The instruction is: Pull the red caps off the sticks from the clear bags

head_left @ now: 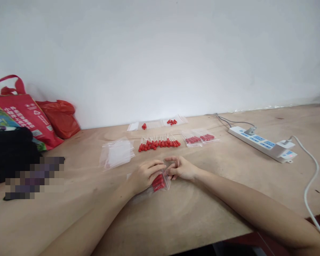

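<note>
A clear zip bag point(160, 183) with several red-headed sticks inside lies on the table in front of me. My left hand point(146, 174) rests over the bag's left side, fingers curled down onto it and hiding part of it. At the bag's right edge, my right hand point(181, 168) has its thumb and fingers pinched on the plastic. Just beyond my hands is a row of loose red-headed sticks point(160, 143), with the thin white ends pointing away. Flat, see-through zip bags point(119, 153) are stacked to the left of that row.
Filled zip bags point(200, 138) lie right of the row. More red heads point(172, 122) and pale sticks sit near the wall. A white power strip point(258, 142) with a cable point(310, 185) is on the right. Red bags point(60, 117) and a black cloth point(10, 153) occupy the left.
</note>
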A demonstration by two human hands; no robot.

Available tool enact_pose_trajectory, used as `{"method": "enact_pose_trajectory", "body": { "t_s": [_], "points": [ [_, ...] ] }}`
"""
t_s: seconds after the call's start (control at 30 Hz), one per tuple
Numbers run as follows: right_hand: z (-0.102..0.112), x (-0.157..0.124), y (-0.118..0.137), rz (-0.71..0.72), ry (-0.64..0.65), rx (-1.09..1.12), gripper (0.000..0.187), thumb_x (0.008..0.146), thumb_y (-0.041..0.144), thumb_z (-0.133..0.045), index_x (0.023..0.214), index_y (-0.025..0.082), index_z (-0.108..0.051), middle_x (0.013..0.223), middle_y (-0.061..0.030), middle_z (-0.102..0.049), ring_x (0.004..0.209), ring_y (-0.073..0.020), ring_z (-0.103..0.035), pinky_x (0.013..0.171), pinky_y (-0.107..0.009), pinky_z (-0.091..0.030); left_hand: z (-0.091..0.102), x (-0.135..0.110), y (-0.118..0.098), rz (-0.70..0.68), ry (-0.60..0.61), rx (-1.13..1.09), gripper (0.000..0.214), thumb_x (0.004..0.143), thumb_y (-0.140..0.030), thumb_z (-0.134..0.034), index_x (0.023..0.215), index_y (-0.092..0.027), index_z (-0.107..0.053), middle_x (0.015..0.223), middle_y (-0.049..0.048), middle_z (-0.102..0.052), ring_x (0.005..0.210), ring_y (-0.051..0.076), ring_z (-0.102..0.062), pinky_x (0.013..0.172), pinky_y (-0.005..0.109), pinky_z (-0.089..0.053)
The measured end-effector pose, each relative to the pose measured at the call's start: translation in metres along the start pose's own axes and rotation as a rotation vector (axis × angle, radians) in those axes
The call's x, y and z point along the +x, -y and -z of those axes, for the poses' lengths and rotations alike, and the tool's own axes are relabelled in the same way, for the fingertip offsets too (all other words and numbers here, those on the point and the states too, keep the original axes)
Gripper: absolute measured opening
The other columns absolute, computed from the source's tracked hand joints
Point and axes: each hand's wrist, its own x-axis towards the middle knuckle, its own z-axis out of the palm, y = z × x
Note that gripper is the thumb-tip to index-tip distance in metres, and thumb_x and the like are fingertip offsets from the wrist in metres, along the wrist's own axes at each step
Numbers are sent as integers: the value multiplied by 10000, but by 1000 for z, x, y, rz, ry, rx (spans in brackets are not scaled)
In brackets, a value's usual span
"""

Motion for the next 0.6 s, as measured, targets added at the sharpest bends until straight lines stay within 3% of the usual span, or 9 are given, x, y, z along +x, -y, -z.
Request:
{"method": "enact_pose_trajectory", "body": {
  "t_s": [0.2, 0.37, 0.6],
  "points": [
    [-4, 1, -4, 48, -43, -55, 614, 562, 33, -615, 1120, 85, -364, 490, 75, -585, 417, -70, -531, 427, -160, -398, -1, 0, 2, -70, 14, 37, 252, 854, -156, -389, 987, -219, -594, 1019, 63, -596, 916, 148, -575, 747, 276, -486],
    [-7, 2, -8, 103, -61, -75, 515, 561, 65, -615, 1016, 145, -387, 495, 90, -569, 411, -58, -498, 422, -156, -383, 1, 2, 1, -150, -61, 108, 212, 847, -154, -410, 845, -193, -619, 892, 43, -649, 778, 142, -604, 662, 266, -485],
    [-7, -1, -12, 278, -63, -303, 228, 673, 127, -484, 891, 164, -541, 561, 65, -524, 450, -50, -462, 432, -168, -412, 3, 2, -2, -135, -68, 113, 239, 854, -126, -364, 796, -165, -593, 826, 29, -659, 722, 119, -610, 627, 218, -481]
  ]
}}
